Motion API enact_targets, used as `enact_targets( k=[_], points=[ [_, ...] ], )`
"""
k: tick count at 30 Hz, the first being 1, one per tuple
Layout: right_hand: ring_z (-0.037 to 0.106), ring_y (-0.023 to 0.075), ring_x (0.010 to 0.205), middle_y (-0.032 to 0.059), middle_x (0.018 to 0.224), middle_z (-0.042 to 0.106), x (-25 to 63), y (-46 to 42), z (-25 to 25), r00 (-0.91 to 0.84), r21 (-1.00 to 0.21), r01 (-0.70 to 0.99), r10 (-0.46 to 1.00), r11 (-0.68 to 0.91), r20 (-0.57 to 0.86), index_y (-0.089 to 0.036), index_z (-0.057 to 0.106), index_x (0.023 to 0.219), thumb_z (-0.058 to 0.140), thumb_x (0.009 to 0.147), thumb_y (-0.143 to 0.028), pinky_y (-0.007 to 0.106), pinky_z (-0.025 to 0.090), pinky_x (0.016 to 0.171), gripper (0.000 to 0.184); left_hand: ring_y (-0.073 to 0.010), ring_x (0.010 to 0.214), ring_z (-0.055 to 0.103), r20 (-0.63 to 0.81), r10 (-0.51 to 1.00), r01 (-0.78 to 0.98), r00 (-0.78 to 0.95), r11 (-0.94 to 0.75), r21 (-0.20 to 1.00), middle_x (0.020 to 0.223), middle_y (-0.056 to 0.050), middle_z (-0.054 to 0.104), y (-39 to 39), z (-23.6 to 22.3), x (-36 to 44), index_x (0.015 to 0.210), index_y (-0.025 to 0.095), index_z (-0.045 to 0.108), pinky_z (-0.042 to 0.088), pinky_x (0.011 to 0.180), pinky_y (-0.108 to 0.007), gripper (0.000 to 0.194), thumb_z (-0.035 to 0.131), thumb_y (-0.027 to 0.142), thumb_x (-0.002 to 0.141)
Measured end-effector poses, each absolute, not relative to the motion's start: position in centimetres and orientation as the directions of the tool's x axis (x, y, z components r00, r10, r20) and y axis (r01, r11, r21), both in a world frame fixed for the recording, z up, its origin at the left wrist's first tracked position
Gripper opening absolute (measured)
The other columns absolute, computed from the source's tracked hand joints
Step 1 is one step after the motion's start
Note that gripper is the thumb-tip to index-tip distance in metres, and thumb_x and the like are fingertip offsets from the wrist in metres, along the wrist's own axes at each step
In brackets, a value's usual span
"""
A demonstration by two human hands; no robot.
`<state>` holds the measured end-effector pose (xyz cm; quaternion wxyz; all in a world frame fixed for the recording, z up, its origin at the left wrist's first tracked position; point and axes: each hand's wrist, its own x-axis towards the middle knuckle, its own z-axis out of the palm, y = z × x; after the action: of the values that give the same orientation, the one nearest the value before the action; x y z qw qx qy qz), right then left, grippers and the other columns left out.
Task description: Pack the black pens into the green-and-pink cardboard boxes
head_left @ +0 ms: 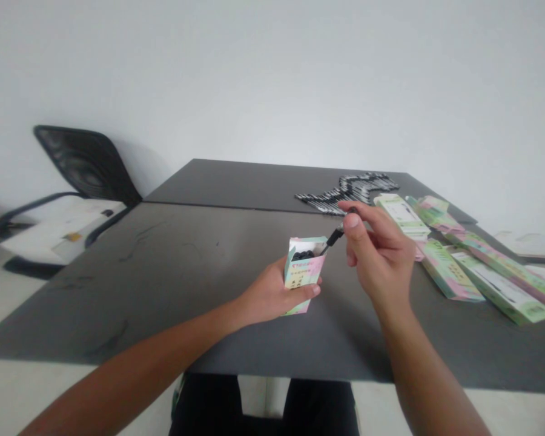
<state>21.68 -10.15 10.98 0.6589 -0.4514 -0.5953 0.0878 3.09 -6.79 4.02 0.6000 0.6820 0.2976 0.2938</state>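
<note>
My left hand point(270, 295) grips an open pastel green-and-pink cardboard box point(303, 280) upright, with its fingers around the front. Black pens point(303, 255) show inside the box's open top. My right hand point(376, 257) is just above and to the right of the box, pinching a black pen point(333, 240) between thumb and fingers. The pen slants down toward the box opening, and its tip is close to the rim. Most of the pen's upper part is hidden by my right thumb and fingers.
Several flat pastel boxes point(452, 270) lie in a loose spread at the table's right side. A heap of black-and-white pens point(349, 191) lies at the back. The dark grey table point(163, 284) has two joined sections. A black office chair point(88, 163) stands beyond its left side.
</note>
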Motion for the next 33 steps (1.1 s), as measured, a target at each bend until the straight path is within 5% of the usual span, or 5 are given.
enact_targets(
  k=[8,20,29,33],
  points=[
    [0.052,0.0067,0.05,-0.0018,0.087,0.078,21.9,-11.0,11.5,0.232,-0.5,0.697,0.499,0.514,0.835,-0.032,0.084,0.113,0.081,0.094,-0.029,0.027,0.042,0.048,0.02,-0.0265,0.091,0.079,0.111,0.804,0.167,0.584,-0.253,0.953,0.107,-0.007,0.082,-6.8,3.4,3.0,0.119,0.021,0.069,0.063,0.083,-0.041,0.032,0.077,0.038,0.093],
    [0.061,0.0071,0.053,-0.0043,0.085,0.083,21.7,-13.3,12.3,0.061,-0.3,0.813,0.44,0.498,0.896,-0.028,0.082,0.11,0.086,0.088,-0.019,0.026,0.044,0.049,0.023,-0.0238,0.111,0.07,0.599,0.692,0.245,0.403,-0.712,0.658,0.12,-0.007,0.071,-5.9,3.3,2.9,0.13,0.024,0.058,0.057,0.098,-0.04,0.039,0.069,0.013,0.095],
    [0.064,0.0116,0.052,-0.0037,0.081,0.082,21.8,-14.0,12.4,0.036,-0.268,0.832,0.435,0.486,0.9,-0.031,0.082,0.108,0.086,0.087,-0.022,0.029,0.049,0.048,0.023,-0.0246,0.116,0.066,0.651,0.634,0.215,0.419,-0.765,0.607,0.124,-0.007,0.065,-5.2,2.5,2.6,0.133,0.026,0.054,0.054,0.101,-0.041,0.047,0.069,0.01,0.093],
    [0.064,0.014,0.051,-0.001,0.079,0.081,21.0,-13.9,11.9,0.114,-0.39,0.782,0.503,0.486,0.857,-0.031,0.081,0.1,0.086,0.089,-0.033,0.032,0.049,0.045,0.012,-0.0246,0.112,0.067,0.599,0.693,0.204,0.401,-0.705,0.679,0.122,-0.007,0.066,-5.4,2.5,2.7,0.131,0.026,0.055,0.054,0.1,-0.041,0.039,0.071,0.019,0.096]
  ],
)
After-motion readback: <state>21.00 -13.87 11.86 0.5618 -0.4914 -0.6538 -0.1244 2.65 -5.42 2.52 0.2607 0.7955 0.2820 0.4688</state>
